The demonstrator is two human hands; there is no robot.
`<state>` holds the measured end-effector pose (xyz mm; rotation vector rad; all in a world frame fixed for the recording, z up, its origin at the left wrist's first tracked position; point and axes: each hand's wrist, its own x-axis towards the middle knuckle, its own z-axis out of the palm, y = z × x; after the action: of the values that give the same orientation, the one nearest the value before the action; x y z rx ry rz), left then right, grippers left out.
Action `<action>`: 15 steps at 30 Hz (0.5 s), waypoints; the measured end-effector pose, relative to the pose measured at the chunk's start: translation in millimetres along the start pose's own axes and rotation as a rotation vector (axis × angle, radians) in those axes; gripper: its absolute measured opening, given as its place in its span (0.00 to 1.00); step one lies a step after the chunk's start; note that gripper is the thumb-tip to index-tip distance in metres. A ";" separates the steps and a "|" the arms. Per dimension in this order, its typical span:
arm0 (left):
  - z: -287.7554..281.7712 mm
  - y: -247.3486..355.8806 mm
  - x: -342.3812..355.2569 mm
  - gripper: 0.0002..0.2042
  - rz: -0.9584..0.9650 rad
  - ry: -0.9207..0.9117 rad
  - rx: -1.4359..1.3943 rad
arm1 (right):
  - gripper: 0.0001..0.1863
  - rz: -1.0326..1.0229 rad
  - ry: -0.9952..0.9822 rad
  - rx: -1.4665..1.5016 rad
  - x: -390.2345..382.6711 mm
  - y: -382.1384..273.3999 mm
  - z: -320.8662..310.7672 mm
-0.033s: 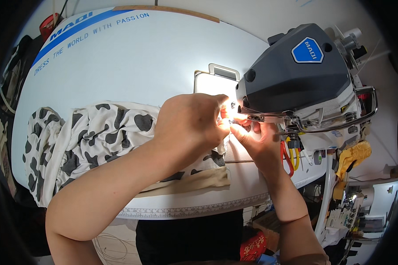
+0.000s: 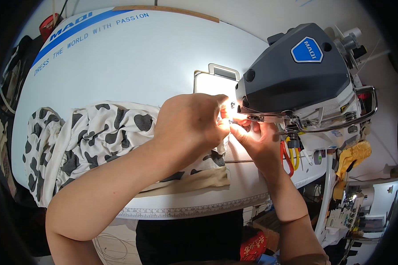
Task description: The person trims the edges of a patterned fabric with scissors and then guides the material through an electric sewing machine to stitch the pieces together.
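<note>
Under the bright lamp of a dark grey sewing machine (image 2: pixel 292 75), my two hands meet by the needle area. My left hand (image 2: pixel 188 119) is closed, thumb and fingertips pinched together in the glare. Close against it, my right hand (image 2: pixel 260 141) has its thumb and fingers pressed together just below the machine head. Whatever the fingertips hold is too small and too brightly lit to make out. White cloth with dark grey spots (image 2: pixel 90 137) lies bunched under and left of my left wrist. A beige strip (image 2: pixel 203 179) runs along its near edge.
Red-handled (image 2: pixel 286 159) and yellow-handled tools (image 2: pixel 296 160) lie right of my right wrist. A printed measuring scale (image 2: pixel 194 211) follows the near edge of the white table (image 2: pixel 106 66). Along the far edge lies a wooden ruler (image 2: pixel 172 12). Yellow cloth (image 2: pixel 353 155) hangs at the right.
</note>
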<state>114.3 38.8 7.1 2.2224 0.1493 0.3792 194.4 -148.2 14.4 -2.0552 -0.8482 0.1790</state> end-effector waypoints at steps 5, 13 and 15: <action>1.4 0.2 1.0 0.22 -0.037 -0.051 0.041 | 0.15 0.024 -0.060 -0.095 -2.1 2.7 -1.7; 0.8 5.0 3.7 0.11 -0.056 -0.052 0.084 | 0.12 -0.466 0.007 -0.536 -0.9 19.1 -4.0; -0.6 5.0 3.7 0.10 -0.049 -0.050 0.077 | 0.12 -0.259 0.009 -0.294 -1.3 15.8 -2.3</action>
<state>117.5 37.0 12.2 2.2978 0.1943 0.2947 202.3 -156.5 3.2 -2.1862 -1.1816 -0.1035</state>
